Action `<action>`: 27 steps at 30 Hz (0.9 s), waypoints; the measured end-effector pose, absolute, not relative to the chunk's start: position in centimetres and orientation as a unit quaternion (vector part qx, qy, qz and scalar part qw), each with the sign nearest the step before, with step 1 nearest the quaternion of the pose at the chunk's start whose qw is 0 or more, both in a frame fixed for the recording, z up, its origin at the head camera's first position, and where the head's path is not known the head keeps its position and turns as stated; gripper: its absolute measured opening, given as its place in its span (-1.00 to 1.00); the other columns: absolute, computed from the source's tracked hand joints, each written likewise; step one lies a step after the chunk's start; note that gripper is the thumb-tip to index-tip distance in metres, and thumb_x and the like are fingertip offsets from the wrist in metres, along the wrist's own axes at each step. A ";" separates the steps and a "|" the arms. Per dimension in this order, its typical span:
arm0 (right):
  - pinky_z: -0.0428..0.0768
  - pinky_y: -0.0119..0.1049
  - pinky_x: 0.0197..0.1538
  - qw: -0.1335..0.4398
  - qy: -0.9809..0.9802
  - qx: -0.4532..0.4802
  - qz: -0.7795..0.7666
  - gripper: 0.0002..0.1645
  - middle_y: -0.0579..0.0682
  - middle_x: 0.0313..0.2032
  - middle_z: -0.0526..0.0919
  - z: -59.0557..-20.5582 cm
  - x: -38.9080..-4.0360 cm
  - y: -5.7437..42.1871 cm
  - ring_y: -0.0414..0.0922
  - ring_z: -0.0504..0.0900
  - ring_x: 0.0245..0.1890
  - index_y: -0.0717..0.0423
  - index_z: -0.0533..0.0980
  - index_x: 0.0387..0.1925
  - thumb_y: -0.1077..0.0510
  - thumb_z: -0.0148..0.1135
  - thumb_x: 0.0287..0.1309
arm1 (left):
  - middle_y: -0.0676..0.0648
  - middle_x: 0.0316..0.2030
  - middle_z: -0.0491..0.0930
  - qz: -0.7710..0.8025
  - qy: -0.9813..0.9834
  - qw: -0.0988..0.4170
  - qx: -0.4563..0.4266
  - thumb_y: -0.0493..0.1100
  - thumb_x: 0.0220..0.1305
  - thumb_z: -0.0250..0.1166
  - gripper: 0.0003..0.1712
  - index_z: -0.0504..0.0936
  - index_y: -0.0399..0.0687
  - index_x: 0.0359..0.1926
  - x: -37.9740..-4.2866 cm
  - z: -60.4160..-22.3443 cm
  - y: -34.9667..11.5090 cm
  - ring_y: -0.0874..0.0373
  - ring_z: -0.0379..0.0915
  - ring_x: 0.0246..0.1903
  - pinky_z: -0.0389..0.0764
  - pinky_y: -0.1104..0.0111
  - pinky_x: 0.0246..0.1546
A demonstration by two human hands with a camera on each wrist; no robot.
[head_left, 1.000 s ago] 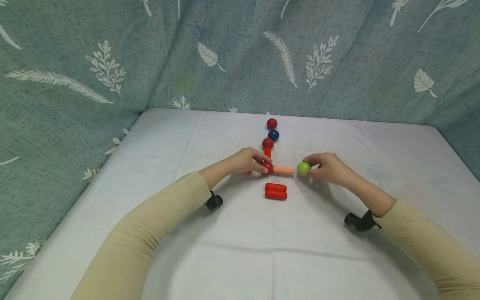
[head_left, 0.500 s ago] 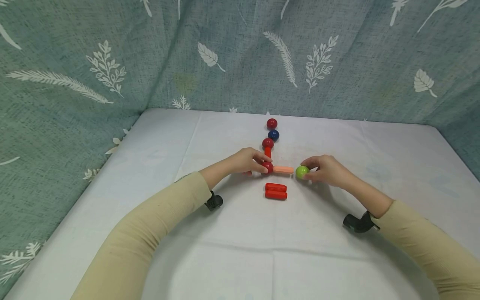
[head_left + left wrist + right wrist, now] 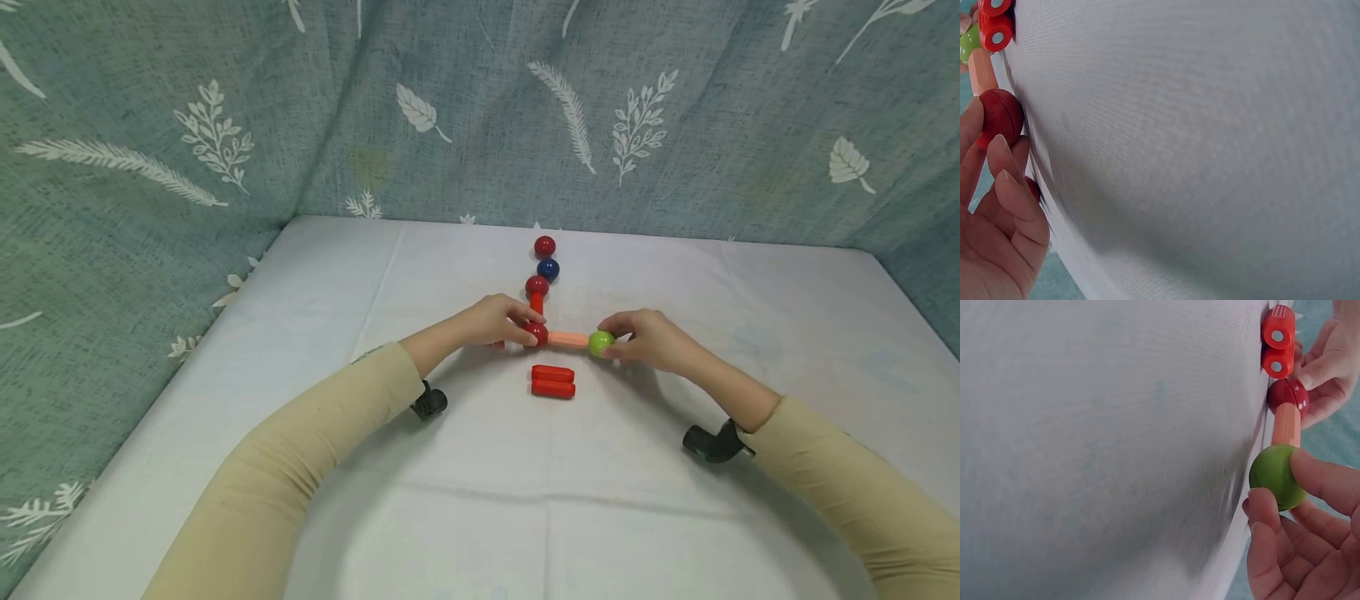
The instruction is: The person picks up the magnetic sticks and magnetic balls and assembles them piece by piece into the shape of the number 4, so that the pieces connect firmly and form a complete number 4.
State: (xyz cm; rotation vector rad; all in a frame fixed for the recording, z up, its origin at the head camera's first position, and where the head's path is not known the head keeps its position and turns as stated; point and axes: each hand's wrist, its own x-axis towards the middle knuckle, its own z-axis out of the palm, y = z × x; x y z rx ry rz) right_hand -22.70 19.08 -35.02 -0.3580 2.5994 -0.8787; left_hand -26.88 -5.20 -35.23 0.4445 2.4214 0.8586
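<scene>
My left hand pinches a red ball between thumb and fingers on the white table. A peach rod extends rightward from this ball. At the rod's right end is a green ball, gripped by the thumb and fingers of my right hand. In the right wrist view the green ball meets the end of the peach rod. A red rod runs back from the held red ball to another red ball. Part of a red piece shows behind my left fingers.
Two red rods with pale discs on their ends lie side by side, nearer me. Behind the row sit a blue ball and a red ball. Leaf-patterned green cloth hangs beyond the white-covered table.
My right hand has moved left with the green ball, closing the gap to the peach rod's end. My left hand stays on the red ball.
</scene>
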 end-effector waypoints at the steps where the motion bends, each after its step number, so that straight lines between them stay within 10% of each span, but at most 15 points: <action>1: 0.56 -0.35 -0.34 0.186 0.923 -0.128 -0.311 -0.54 0.26 -0.03 0.53 -35.0 -22.7 19.1 -0.16 0.53 -0.47 0.31 0.43 0.05 0.24 0.22 0.10 | -0.04 -0.06 0.53 0.318 0.896 0.263 0.166 -0.11 0.12 0.31 -0.52 0.52 0.16 0.12 -26.9 -35.2 -5.2 0.17 0.30 -0.59 0.40 0.49 -0.60; 27: 0.54 -0.37 -0.34 0.190 0.924 -0.136 -0.304 -0.56 0.26 -0.02 0.52 -35.1 -23.0 18.6 -0.17 0.52 -0.48 0.30 0.44 0.04 0.24 0.21 0.10 | -0.03 -0.12 0.53 0.311 0.893 0.263 0.190 -0.11 0.13 0.30 -0.54 0.53 0.13 0.10 -26.9 -35.5 -5.9 0.17 0.32 -0.60 0.41 0.49 -0.58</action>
